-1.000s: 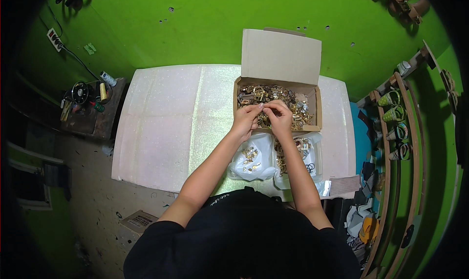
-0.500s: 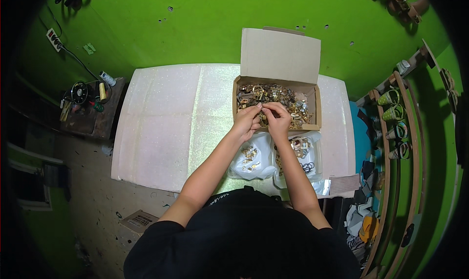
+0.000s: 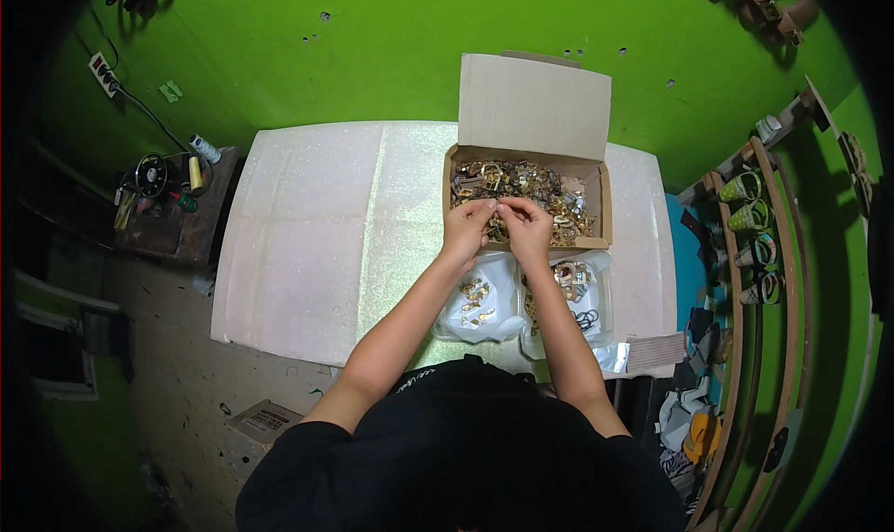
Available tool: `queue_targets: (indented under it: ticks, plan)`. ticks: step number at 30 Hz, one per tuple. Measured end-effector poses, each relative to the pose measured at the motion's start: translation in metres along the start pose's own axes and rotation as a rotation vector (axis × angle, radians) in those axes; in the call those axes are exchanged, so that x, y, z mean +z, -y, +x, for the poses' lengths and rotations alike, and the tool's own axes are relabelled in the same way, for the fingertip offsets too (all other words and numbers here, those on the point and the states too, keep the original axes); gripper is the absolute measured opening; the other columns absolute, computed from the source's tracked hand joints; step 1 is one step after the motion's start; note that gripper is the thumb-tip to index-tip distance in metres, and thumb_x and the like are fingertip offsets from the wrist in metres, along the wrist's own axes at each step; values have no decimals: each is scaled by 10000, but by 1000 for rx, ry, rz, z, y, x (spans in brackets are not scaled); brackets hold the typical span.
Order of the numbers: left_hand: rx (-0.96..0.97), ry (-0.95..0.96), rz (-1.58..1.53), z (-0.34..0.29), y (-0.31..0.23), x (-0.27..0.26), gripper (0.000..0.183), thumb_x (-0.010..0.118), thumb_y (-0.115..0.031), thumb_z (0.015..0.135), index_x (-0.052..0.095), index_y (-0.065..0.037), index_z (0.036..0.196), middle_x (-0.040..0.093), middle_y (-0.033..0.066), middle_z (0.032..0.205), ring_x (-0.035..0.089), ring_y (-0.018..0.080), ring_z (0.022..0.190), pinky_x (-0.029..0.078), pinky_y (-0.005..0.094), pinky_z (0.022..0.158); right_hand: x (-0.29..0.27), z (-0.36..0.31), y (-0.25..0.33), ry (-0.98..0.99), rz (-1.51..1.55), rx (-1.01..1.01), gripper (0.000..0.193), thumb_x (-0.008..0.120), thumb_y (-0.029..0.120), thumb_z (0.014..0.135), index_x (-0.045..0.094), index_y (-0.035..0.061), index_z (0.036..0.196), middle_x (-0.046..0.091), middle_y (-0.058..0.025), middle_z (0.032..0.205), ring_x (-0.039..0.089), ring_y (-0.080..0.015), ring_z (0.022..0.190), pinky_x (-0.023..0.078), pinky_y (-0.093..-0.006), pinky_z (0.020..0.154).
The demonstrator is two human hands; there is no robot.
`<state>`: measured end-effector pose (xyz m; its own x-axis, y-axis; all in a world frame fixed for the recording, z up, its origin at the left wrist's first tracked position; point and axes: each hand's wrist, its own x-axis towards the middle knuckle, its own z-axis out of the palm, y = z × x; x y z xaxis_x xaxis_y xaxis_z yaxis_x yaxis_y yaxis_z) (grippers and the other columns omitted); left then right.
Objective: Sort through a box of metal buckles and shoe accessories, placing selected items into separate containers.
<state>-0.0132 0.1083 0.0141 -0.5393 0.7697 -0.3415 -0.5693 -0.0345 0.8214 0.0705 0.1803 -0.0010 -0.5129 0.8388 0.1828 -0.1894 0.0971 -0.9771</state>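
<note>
My left hand (image 3: 468,231) and my right hand (image 3: 526,229) meet fingertip to fingertip over the near part of an open cardboard box (image 3: 605,201). Both are closed in a pinch; whatever sits between the fingertips is too small to make out. Inside the box lies a heap of small metal buckles and trinkets (image 3: 531,176), mostly gold and brown. Below my left hand a white plastic-lined tray (image 3: 507,320) holds several small gold pieces (image 3: 476,294). Partly behind my right forearm, a clear container (image 3: 601,322) holds more buckles and some dark loops.
The pale shiny tabletop (image 3: 298,225) stretches left of the box. A raised box lid (image 3: 535,103) leans toward the green wall. At left, a small stand (image 3: 172,229) carries thread spools; on the right is a wooden rack (image 3: 726,225) with sandals. A striped piece (image 3: 656,350) lies at the near right edge.
My fingers have shifted slightly, with the left fingers curling differently and both hands still pinched together. The box and trays have stayed in place.
</note>
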Motion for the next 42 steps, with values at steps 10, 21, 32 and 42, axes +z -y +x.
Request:
queue_targets:
  ticks: [10,21,32,42]
  plan:
    - [-49,1,-1,2,-1,-4,155,567,-153,848,583,-9,905,439,-51,593,313,13,429,228,170,352,4,-5,7,-27,-128,-165,119,618,-27,749,620,-54,865,599,-68,807,577,-111,716,474,-197,627]
    - [-159,105,-136,1,-1,-4,137,532,-188,873,537,-73,799,334,-75,533,256,15,396,196,178,333,3,-8,12,-66,-307,-299,72,629,-24,725,620,-29,796,594,-83,785,574,-127,662,464,-225,544]
    - [-197,136,-113,1,-2,-6,172,519,-221,881,520,-85,777,311,-76,521,247,22,391,192,182,330,2,-8,13,-65,-497,-547,68,626,-13,718,592,-18,776,573,-104,760,563,-205,654,454,-274,571]
    - [-243,133,-102,0,-1,-10,172,534,-209,872,501,-86,757,314,-73,535,252,21,402,195,177,333,-2,-11,11,15,-552,-551,82,609,-10,727,570,-11,799,567,-126,786,566,-270,697,460,-322,613]
